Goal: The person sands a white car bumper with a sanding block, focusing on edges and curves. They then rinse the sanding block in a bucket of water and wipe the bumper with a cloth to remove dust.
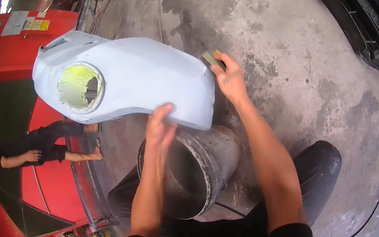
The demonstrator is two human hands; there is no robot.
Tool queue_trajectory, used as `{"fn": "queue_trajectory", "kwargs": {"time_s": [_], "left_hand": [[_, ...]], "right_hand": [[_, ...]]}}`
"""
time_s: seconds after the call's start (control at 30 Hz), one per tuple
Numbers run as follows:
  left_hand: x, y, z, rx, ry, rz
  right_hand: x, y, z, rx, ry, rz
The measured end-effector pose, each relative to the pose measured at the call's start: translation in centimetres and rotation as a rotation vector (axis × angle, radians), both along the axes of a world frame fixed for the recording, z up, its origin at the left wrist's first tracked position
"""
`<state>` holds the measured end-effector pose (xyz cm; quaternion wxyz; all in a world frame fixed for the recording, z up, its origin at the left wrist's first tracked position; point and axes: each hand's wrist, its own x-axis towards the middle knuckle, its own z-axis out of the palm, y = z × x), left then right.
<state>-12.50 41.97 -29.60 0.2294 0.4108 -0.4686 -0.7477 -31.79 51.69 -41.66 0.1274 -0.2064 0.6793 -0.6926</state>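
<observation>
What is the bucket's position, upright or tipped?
Tipped: the bucket turns its mouth toward the camera; its outer wall shows beyond the rim.

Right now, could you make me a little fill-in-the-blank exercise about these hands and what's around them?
The small block is held in the person's ____ hand.
The left hand touches the ____ edge of the pale panel, not its far one.
The large painted surface at the picture's left is ____.

Missing words: right; near; red.
</observation>
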Motion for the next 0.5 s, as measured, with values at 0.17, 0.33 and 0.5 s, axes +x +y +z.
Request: {"fn": "queue_trajectory", "kwargs": {"time_s": [0.17,0.33,0.5], "left_hand": [[0.4,0.3,0.7,-0.006,-0.043,0.047],[-0.3,0.6,0.8,-0.037,-0.029,0.04],[1.3,-0.4,0.1,0.027,-0.016,0.066]], "right_hand": [[-2.0,0.4,0.3,0.062,-0.19,0.287],[-5.0,-1.9,0.8,0.12,-0.162,0.398],[-3.8,-0.2,0.6,0.062,-0.253,0.418]]}}
